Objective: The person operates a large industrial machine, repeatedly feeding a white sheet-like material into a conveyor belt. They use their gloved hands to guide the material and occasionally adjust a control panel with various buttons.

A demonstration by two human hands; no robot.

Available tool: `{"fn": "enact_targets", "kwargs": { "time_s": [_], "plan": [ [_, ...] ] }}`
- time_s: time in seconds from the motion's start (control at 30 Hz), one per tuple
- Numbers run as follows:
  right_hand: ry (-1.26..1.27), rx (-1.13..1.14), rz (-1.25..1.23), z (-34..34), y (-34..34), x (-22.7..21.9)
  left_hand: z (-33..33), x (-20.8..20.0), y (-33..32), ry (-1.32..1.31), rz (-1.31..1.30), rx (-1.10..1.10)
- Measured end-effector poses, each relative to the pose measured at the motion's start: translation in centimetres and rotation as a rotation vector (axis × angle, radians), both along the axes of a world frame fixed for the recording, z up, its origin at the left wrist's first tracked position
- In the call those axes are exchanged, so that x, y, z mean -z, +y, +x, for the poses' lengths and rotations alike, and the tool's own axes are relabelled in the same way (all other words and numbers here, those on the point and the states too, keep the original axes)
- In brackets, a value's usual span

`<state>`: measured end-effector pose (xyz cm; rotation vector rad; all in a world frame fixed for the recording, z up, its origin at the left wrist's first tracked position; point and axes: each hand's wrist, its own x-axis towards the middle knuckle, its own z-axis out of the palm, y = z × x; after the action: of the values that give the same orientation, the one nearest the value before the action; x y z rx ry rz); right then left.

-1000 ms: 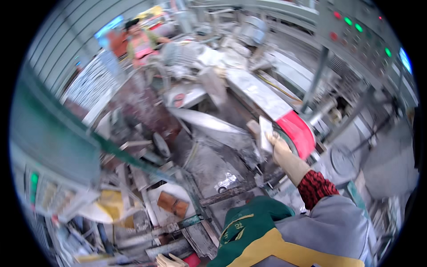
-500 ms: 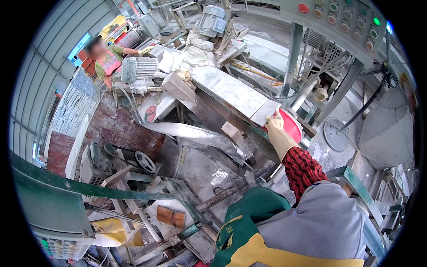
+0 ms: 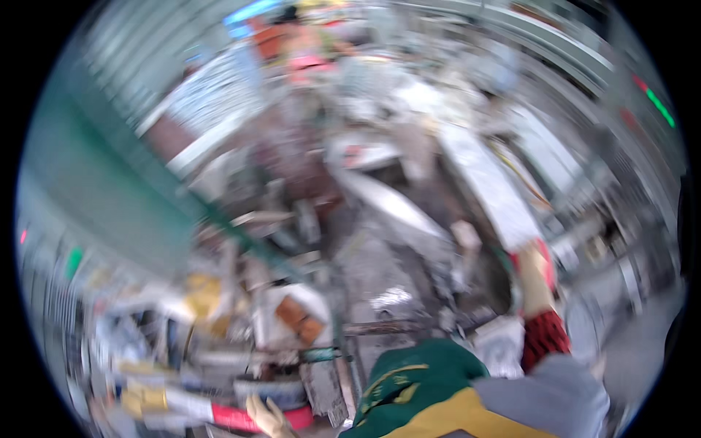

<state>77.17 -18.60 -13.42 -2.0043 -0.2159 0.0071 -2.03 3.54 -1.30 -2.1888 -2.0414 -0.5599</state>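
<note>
Motion blurs the whole view. My right hand [image 3: 537, 276], in a cream glove below a red-and-black checked cuff, is at the near end of a long white stone strip [image 3: 482, 179]. A round red disc [image 3: 549, 264] shows beside this hand; the fingers are too smeared to read their grip. My left hand [image 3: 268, 417], also in a cream glove, appears at the lower edge with its fingers apart. It is next to a curved red surface [image 3: 298, 418] and a red band [image 3: 232, 417]; whether it touches either is unclear.
A green machine frame [image 3: 244, 241] crosses on the left. A brown wooden block [image 3: 299, 320] lies on a pale surface left of centre. A pale curved trough [image 3: 398, 201] slants through the middle. Another person in a pink apron [image 3: 310, 66] stands at the far side.
The view has swung left, so the bench and my right hand appear farther right and lower. My left hand has come into view at the lower edge.
</note>
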Motion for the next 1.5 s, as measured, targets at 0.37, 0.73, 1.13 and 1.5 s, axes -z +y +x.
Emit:
{"fn": "enact_targets", "kwargs": {
  "time_s": [0.37,0.73,1.13,1.5],
  "plan": [
    [0.664,-0.9,0.248,-22.9,24.3,-4.6,-7.2,-5.6,2.6,0.041,0.127,0.093],
    [0.369,-2.19,-0.211,-70.5,38.2,-12.5,-9.9,-3.4,2.7,-0.074,0.116,-0.062],
    [-0.661,-2.068,-0.247,-93.1,37.2,-14.0,-10.5,-0.9,3.0,-0.325,0.103,-0.116],
    [-0.623,-1.918,-0.318,-96.8,34.2,-14.9,-8.9,6.9,2.7,-1.769,-0.028,-0.119]
  ]
}}
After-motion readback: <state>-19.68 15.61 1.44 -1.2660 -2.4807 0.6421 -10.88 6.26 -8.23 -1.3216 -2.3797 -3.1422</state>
